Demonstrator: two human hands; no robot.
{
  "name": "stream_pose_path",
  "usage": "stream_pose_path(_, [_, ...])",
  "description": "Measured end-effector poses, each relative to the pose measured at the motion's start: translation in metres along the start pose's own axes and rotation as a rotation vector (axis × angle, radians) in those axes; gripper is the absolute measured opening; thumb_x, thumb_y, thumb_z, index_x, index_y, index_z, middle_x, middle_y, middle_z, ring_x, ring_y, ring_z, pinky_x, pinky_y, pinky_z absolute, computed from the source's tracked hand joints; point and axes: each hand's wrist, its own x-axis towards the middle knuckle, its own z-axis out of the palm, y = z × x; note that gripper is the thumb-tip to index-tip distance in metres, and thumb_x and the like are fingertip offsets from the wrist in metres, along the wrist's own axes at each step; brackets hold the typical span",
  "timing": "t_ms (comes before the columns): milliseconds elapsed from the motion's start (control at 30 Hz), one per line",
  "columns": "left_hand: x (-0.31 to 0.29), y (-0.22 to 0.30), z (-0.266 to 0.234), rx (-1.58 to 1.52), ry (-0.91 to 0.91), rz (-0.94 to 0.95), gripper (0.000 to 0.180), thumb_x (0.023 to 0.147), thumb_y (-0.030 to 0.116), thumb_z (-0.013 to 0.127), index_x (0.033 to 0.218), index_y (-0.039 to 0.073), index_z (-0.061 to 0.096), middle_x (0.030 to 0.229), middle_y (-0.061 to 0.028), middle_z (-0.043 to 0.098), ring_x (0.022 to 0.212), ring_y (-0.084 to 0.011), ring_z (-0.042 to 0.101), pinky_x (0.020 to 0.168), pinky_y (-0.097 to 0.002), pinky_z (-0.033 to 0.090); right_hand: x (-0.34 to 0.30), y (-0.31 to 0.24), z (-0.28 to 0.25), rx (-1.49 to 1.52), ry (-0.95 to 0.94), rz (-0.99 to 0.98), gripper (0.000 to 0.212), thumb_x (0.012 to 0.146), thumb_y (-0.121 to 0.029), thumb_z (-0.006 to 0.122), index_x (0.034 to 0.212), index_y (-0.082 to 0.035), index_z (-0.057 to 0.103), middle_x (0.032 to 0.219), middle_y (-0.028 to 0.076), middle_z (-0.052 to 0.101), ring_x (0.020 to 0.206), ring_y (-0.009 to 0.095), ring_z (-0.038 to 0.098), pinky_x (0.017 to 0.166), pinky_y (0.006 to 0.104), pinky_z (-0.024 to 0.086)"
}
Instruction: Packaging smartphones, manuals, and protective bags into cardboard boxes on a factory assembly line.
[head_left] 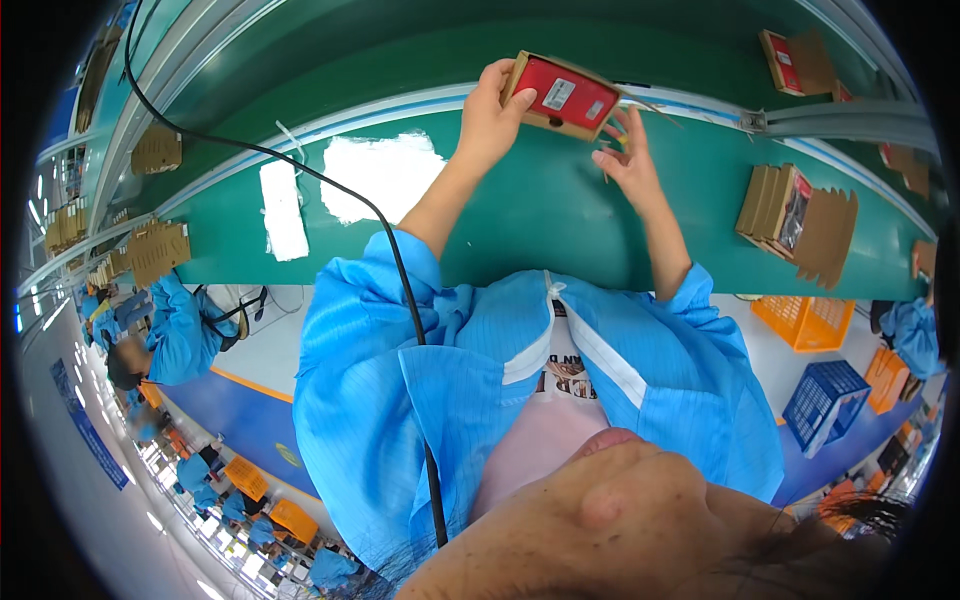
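Observation:
My left hand (487,122) grips the left end of a shallow brown cardboard box (556,124), with the thumb over its front edge. Inside the box lies a flat red package (533,82) bearing two pale labels. A thin brown flap (650,105), seen nearly edge-on, sticks out at the box's right side. Just below that side is my right hand (632,165); its fingers are apart and slightly blurred, with nothing seen held in them. The box is held tilted above the far part of the green table (560,225).
White sheets (380,175) and a narrow white piece (284,210) lie at left. Opened cardboard boxes (770,210) stand at right; another with red contents (785,65) is farther back. A black cable (370,205) hangs across the view. Crates (825,400) stand on the floor; people sit at left.

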Motion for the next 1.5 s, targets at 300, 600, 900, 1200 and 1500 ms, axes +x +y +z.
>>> stream_pose_path(300, [-0.026, -0.053, 0.003, 0.436, -0.023, 0.084, 0.047, 0.09, 0.027, 0.058, 0.124, -0.003, 0.047, 0.119, -0.0172, 0.055, 0.11, -0.0266, 0.053, 0.096, -0.0348, 0.039, -0.011, -0.05, -0.024, -0.553, 0.169, 0.093, 0.036, 0.089, -0.015, 0.055, 0.125, -0.016, 0.055, 0.114, 0.01, 0.059, 0.09, 0.02, 0.062, 0.072, 0.0353, 0.054])
stream_pose_path(600, [-0.133, -0.096, -0.059, 1.08, 0.221, 0.245, 0.04, 0.083, 0.012, 0.06, 0.117, -0.007, 0.051, 0.121, -0.0241, 0.049, 0.108, -0.0419, 0.045, 0.095, -0.0478, 0.036, -0.052, -0.028, -0.031, -1.496, 0.156, -0.533, 0.052, 0.075, -0.012, 0.061, 0.123, -0.031, 0.056, 0.132, 0.01, 0.048, 0.116, 0.025, 0.05, 0.091, 0.0395, 0.039])
stream_pose_path(900, [-0.164, -0.092, 0.003, 1.078, -0.11, 0.2, 0.06, 0.081, 0.021, 0.061, 0.127, -0.012, 0.041, 0.137, -0.0294, 0.036, 0.12, -0.0409, 0.041, 0.103, -0.0452, 0.034, -0.061, 0.0, -0.109, -0.235, 0.548, 0.423, 0.044, 0.094, -0.037, 0.051, 0.098, 0.006, 0.06, 0.082, 0.013, 0.065, 0.064, 0.02, 0.065, 0.056, 0.0269, 0.055])
stream_pose_path(1200, [-0.163, -0.098, -0.019, 0.956, -0.013, 0.202, 0.025, 0.079, 0.017, 0.063, 0.097, 0.003, 0.053, 0.093, -0.0137, 0.052, 0.087, -0.0316, 0.051, 0.073, -0.0411, 0.042, -0.043, -0.061, -0.003, -1.07, 0.044, -0.072, 0.04, 0.085, -0.037, 0.063, 0.101, -0.001, 0.058, 0.095, 0.024, 0.061, 0.084, 0.035, 0.061, 0.069, 0.0426, 0.048])
stream_pose_path(1500, [-0.151, -0.109, -0.022, 0.875, -0.007, 0.307, 0.011, 0.08, 0.012, 0.06, 0.085, 0.004, 0.054, 0.077, -0.0115, 0.053, 0.077, -0.03, 0.054, 0.066, -0.0416, 0.043, 0.049, 0.005, 0.012, -1.085, -0.037, 0.265, 0.078, 0.063, -0.045, 0.07, 0.133, -0.02, 0.047, 0.124, 0.026, 0.04, 0.111, 0.041, 0.048, 0.091, 0.0462, 0.045])
